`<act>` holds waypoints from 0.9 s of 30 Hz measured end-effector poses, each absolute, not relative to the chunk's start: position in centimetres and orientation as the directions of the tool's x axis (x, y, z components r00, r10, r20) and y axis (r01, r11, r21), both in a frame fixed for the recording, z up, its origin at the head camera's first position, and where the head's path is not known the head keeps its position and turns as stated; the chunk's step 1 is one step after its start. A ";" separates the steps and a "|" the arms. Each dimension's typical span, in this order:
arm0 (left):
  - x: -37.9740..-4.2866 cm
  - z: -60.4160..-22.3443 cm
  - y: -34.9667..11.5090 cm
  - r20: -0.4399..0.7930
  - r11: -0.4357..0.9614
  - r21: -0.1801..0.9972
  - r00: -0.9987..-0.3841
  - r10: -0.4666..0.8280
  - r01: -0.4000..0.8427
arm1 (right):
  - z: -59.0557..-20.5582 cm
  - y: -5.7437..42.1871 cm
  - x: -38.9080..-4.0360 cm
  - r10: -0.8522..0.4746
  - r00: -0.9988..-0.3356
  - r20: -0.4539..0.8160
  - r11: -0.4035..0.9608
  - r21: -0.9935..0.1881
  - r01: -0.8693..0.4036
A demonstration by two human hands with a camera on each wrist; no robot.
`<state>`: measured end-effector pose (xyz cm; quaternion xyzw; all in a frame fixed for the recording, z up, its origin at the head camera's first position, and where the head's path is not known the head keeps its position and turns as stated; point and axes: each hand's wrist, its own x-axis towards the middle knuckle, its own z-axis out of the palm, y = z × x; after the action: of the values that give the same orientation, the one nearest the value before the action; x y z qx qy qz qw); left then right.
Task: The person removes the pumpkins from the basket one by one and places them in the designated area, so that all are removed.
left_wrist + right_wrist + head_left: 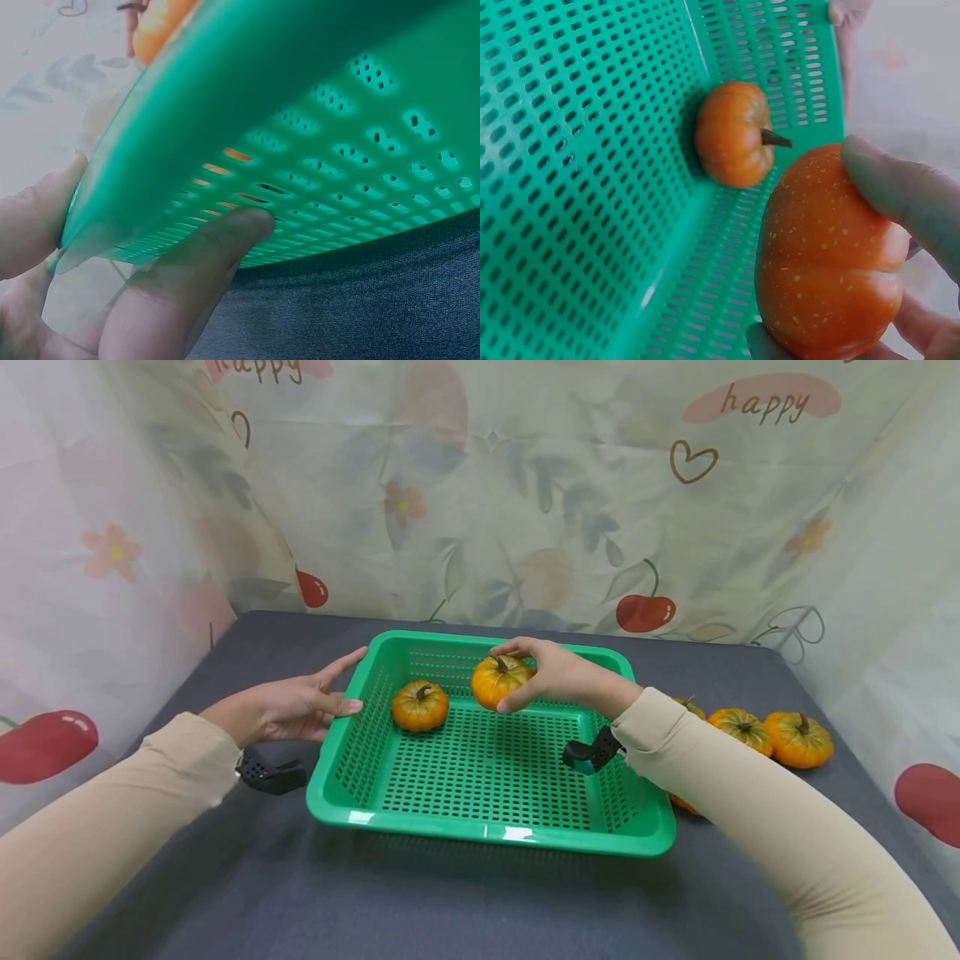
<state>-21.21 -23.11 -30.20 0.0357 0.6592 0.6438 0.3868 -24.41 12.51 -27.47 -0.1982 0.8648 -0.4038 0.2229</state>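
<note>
- Green and pierced all over with slots, the basket (487, 832) took up the middle of the dark table (360, 902), its wide rim facing up.
- Inside it sat one small pumpkin (420, 710), toward 10 o'clock of the basket's centre and close to the wall on that side. Its stem pointed up toward 1 o'clock in the head view.
- A second one, the held pumpkin (495, 685), was over the basket toward 12 o'clock, near the far wall; whether it touched that wall I could not tell.
- The right hand (562, 672) was clamped on that one, thumb and fingers round its sides.
- The left hand (288, 706) gripped the basket at 9 to 10 o'clock, thumb over the rim, a finger against the slotted outer wall. The two hands were well apart.
- In looks, the held one was squat, ribbed and glossy, yellow-orange with greenish streaks near a brown stem; the right wrist view showed pale specks on deeper orange.
- Outside the basket, toward 3 o'clock, lay more pumpkins (798, 742), some partly behind the right sleeve (720, 768).
</note>
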 end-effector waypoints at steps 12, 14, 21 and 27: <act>-21.2 -30.2 -23.1 -0.459 0.165 0.878 -0.696 0.551 -0.449 | -25.7 15.9 -23.6 -0.470 -0.859 -0.203 0.644 -0.744 -0.177; -21.2 -30.3 -23.1 -0.460 0.162 0.877 -0.696 0.550 -0.452 | -25.5 16.4 -23.4 -0.470 -0.861 -0.195 0.644 -0.743 -0.183; -21.2 -30.3 -23.1 -0.459 0.161 0.878 -0.697 0.551 -0.451 | -24.3 18.1 -22.3 -0.459 -0.873 -0.168 0.638 -0.745 -0.192; -21.2 -30.2 -23.2 -0.459 0.162 0.878 -0.698 0.550 -0.449 | -23.7 19.6 -21.4 -0.445 -0.885 -0.138 0.621 -0.759 -0.194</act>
<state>-21.15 -23.15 -30.21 0.0381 0.6570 0.6461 0.3866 -21.38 19.62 -23.73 -0.1802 0.8863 -0.3961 0.1583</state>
